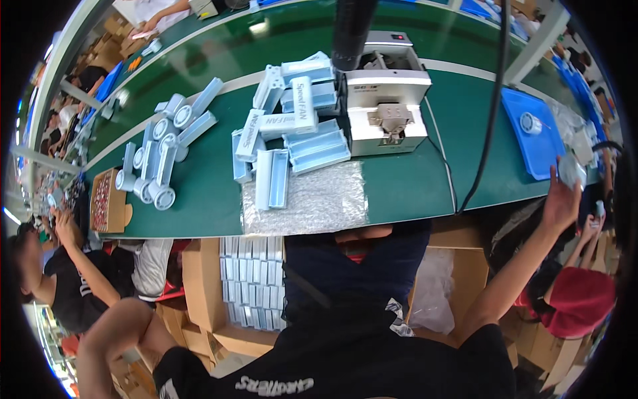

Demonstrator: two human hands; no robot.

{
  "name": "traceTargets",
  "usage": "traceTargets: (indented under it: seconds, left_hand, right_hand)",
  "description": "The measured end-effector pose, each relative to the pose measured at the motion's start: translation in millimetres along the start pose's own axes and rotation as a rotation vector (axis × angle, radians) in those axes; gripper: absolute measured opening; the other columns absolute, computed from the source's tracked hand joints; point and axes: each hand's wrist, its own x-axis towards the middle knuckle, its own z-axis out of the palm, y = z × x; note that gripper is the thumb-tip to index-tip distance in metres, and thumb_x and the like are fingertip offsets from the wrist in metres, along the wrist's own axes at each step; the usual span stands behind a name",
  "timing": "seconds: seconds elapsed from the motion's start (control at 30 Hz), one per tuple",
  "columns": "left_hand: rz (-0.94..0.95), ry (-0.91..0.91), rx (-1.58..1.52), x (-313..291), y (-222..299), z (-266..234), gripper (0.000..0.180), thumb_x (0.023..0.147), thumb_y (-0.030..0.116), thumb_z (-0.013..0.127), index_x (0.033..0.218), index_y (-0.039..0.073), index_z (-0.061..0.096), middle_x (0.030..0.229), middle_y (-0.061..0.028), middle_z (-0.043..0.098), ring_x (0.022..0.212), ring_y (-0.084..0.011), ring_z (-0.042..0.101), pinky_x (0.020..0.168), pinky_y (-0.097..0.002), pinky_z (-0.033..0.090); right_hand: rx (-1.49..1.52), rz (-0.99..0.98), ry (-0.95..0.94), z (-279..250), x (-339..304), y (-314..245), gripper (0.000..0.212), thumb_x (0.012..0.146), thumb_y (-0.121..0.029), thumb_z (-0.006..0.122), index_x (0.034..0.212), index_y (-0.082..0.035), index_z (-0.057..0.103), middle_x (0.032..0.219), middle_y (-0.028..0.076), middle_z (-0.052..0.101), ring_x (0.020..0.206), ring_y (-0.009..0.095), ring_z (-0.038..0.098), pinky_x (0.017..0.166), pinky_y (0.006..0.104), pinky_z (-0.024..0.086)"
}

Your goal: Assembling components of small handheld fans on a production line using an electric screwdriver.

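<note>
My right hand reaches out at the far right, past the table's edge, its fingers closed round a pale, partly see-through thing that looks like plastic; its exact kind is not clear. Close by is a blue tray with one light blue round fan part in it. My left arm bends at the lower left, and its hand is out of the picture. Light blue open cases and lidded ones lie piled mid-table, partly over bubble wrap. Several light blue handheld fans lie heaped to their left.
A grey-white bench machine stands beyond the cases, with a black cable hanging at its right. A small carton of parts sits at the left edge. Below the table, a carton holds packed cases. Co-workers sit on both sides.
</note>
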Motion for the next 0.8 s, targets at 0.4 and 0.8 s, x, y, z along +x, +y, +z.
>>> traceTargets:
  seconds: [0.4, 0.8]
  left_hand:
    - [-0.975, 0.180, 1.099, -57, -261, 22, 0.045, 0.079, -0.001, 0.071, 0.121, 0.014, 0.067, 0.128, -0.0113, 0.060, 0.113, -0.0356, 0.064, 0.087, -0.0449, 0.055]
    - [-0.986, 0.900, 0.168, -40, -230, 48, 0.043, 0.080, 0.002, 0.084, 0.117, 0.002, 0.063, 0.111, -0.0089, 0.074, 0.107, -0.0191, 0.072, 0.094, -0.0331, 0.055]
  right_hand:
    - [-0.143, 0.468, -1.062, 263, -155, 98, 0.099, 0.061, -0.005, 0.100, 0.146, -0.001, 0.049, 0.124, 0.013, 0.067, 0.119, 0.024, 0.064, 0.104, 0.0365, 0.049]
    - [-0.059, 0.408, -0.725, 254, -173, 130, 0.085, 0.063, -0.002, 0.097, 0.135, -0.004, 0.052, 0.123, 0.014, 0.067, 0.119, 0.025, 0.065, 0.102, 0.0392, 0.052]
